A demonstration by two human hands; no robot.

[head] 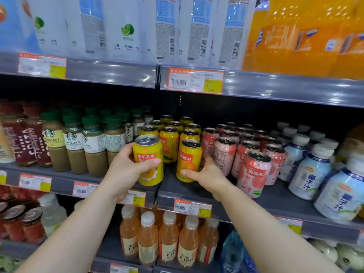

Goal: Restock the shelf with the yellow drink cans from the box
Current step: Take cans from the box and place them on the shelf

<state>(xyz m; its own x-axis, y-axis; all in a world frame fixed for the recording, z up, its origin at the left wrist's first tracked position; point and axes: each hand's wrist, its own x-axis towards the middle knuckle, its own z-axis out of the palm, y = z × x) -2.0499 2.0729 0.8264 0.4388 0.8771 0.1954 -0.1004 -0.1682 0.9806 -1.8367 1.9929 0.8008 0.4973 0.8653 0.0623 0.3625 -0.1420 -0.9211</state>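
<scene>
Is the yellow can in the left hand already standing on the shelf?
No. The left hand holds the yellow can upright at the shelf edge, its base overhanging the front lip.

Upright yellow cans (169,143) on middle shelf (197,189)

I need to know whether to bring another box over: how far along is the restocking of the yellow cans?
Done: several rows of yellow cans already stand on the middle shelf, between the coffee bottles and the pink cans. In hand: the left hand holds one can at the shelf's front edge; the right hand grips a front can. Left: unclear, since the box is out of view.
</scene>
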